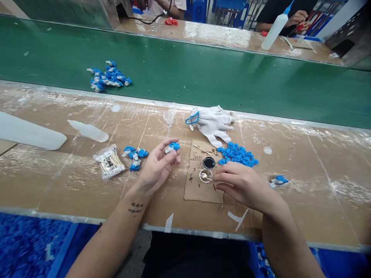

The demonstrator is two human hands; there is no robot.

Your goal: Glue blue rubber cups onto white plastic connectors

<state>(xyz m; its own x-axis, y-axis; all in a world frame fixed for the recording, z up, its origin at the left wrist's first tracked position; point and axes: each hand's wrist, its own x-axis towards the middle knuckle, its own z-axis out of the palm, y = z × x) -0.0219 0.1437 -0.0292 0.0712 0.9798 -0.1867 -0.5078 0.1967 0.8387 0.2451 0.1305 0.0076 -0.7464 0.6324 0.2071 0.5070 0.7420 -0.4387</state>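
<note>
Pinched in the fingers of my left hand (pixel 159 164) is a small blue and white piece (pixel 173 146). My right hand (pixel 242 183) grips a thin cotton swab (pixel 209 178), its tip in a small round clear dish (pixel 203 176). Just above that dish is a round pot of black liquid (pixel 208 162). Both rest on a stained cardboard piece (pixel 203 193), where another swab (pixel 202 150) lies. Beside my right hand is a pile of blue parts (pixel 239 154). Several blue and white pieces (pixel 135 155) lie left of my left hand.
A bag of swabs (pixel 109 162), white bottles (pixel 88 131) and a white glove (pixel 213 121) lie on the table (pixel 304 200). More pieces (pixel 108 77) sit on the green belt (pixel 174 69). Blue bins stand below the near edge. Across the belt, people's hands (pixel 300 21) are visible.
</note>
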